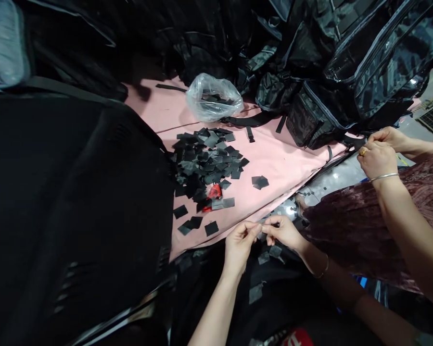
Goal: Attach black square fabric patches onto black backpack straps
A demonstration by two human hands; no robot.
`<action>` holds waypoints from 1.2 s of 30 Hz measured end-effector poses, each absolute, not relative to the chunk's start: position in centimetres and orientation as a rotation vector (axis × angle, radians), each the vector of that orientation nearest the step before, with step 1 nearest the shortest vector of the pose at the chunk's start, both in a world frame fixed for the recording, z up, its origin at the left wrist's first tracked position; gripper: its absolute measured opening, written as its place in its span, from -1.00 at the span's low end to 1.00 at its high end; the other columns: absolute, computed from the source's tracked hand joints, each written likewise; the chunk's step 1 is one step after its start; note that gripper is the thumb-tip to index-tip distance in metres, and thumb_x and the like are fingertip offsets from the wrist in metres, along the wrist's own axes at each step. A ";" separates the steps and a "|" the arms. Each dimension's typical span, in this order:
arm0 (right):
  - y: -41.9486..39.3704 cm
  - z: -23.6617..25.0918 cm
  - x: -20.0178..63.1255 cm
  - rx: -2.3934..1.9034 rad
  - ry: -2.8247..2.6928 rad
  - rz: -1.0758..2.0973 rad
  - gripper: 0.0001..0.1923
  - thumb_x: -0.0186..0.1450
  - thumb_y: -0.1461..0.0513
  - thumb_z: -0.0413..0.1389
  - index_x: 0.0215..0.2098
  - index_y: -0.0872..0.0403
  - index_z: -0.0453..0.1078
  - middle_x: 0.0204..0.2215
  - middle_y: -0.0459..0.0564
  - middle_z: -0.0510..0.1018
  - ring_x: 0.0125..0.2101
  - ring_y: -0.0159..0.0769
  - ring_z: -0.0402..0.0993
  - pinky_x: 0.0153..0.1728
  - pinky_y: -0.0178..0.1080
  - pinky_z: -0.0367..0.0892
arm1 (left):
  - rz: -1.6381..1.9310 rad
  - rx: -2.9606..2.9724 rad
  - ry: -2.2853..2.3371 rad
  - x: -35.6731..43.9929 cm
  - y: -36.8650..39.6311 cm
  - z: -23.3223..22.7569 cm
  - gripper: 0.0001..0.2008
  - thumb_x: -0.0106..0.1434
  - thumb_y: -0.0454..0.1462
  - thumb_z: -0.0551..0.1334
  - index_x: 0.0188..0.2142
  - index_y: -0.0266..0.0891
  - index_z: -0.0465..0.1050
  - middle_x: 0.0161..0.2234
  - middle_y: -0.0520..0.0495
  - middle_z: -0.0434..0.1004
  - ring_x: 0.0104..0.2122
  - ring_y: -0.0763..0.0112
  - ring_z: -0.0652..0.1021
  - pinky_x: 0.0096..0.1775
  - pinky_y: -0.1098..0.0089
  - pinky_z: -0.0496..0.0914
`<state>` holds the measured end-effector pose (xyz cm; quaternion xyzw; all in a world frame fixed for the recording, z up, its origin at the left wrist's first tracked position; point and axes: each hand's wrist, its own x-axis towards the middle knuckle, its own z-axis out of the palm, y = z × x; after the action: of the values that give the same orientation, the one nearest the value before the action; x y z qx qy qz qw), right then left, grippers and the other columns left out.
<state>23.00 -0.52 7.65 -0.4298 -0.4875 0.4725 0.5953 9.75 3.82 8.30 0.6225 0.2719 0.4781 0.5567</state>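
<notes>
Just past the front edge of the pink-covered table (267, 168), my left hand (238, 245) and my right hand (283, 233) meet, fingertips pinched together. Between them shows a bit of a small grey piece (260, 235), mostly hidden by the fingers. A heap of dark, flat square pieces (209, 161) lies on the pink cover beyond my hands. Several loose squares (211, 228) are spread closer to me. At the heap's near side sits a small red object (215, 191), partly covered. More grey squares (255, 293) rest on the dark cloth below my hands.
A clear plastic bag (212, 113) with dark contents stands behind the heap. A large black bag (75, 192) fills the left side. Camouflage bags (310, 115) crowd the back right. At the right, another person's hands (378, 158) are close together by the table edge.
</notes>
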 end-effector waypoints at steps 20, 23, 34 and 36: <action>-1.7 7.7 22.9 -1.286 -1.220 0.792 -0.82 0.13 0.33 -0.02 -0.39 0.25 0.40 -0.66 -0.08 0.40 -0.65 -0.45 0.37 -0.59 -0.44 0.31 | 1.189 2.025 0.722 8.8 2.3 8.5 -0.77 0.14 -0.14 0.23 -0.26 -0.20 0.50 -0.32 -0.04 0.45 -0.43 0.49 0.40 -0.32 0.45 0.31; -2.1 8.0 22.9 -1.369 -1.367 0.692 -0.87 0.11 0.29 0.08 -0.48 0.24 0.40 -0.65 -0.08 0.39 -0.63 -0.42 0.39 -0.62 -0.47 0.26 | 1.170 2.203 0.752 8.8 2.6 8.2 -0.79 0.17 -0.16 0.17 -0.45 -0.24 0.47 -0.40 -0.04 0.44 -0.43 0.46 0.40 -0.33 0.45 0.28; -0.9 8.0 24.9 -1.071 -1.102 1.111 -0.52 -0.02 0.06 0.19 -0.30 0.31 0.37 -0.64 0.01 0.43 -0.62 -0.41 0.38 -0.57 -0.40 0.31 | 1.142 0.989 0.607 7.5 2.6 9.3 -0.55 -0.21 -0.18 0.45 -0.56 -0.39 0.21 -0.35 -0.14 0.39 -0.47 0.53 0.36 -0.46 0.52 0.25; -0.5 7.5 24.9 -1.105 -1.145 0.996 -0.55 0.04 0.01 0.12 -0.37 0.29 0.32 -0.76 -0.09 0.31 -0.75 -0.49 0.20 -0.71 -0.44 0.13 | 1.126 0.954 0.586 7.5 2.4 9.3 -0.55 -0.21 -0.22 0.45 -0.53 -0.36 0.18 -0.39 -0.10 0.38 -0.53 0.57 0.32 -0.50 0.54 0.21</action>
<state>24.86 -0.52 7.55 -0.4750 -0.4919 0.4281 0.5910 7.50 2.43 9.27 0.4283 0.2631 0.5056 0.7012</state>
